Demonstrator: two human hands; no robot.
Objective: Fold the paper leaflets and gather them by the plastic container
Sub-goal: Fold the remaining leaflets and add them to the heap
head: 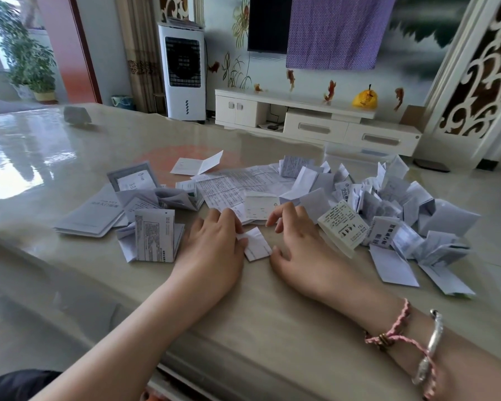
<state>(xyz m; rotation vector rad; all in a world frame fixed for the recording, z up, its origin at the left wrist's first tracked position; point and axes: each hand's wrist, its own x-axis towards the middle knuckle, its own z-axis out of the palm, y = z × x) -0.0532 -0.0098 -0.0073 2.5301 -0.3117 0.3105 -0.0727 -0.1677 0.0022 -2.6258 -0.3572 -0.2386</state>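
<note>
Wrists first, low on the table (272,328), the right one wearing a pink braided cord (394,331) and a silver bangle (430,342). Left hand (211,244) flat over one edge of a small folded leaflet (256,244), fingertips pinning and lightly pinching its corner; right hand (298,244) just beside the other edge, fingers loosely curled, holding nothing. Probably the last crease of this piece. To finish well: keep the left fingertips pressing the paper against the glossy top, since so slick a surface lets thin sheets slide; run a right fingertip or nail along the fold from the middle outward; check that the edges meet before flattening, because a crooked crease in thin paper is hard to undo. Then carry the piece rightward to the heap.

Paper thin, matt, white to pale grey, densely printed, much of it springing half open along old creases. Just left of the hands, a stack of half-folded sheets (154,238) standing like tents, with flat booklets (90,218) beyond. Farther off in the middle, a large unfolded sheet (229,186) lying flat, still awaiting folding. To the right, a big heap of folded leaflets (388,209), boxy and angular, including a thick block with bold print (343,227). Behind the heap, a clear plastic container (356,154), its wall faint and hard to trace. Table beige, polished, mirror-bright, with rounded edges.
</note>
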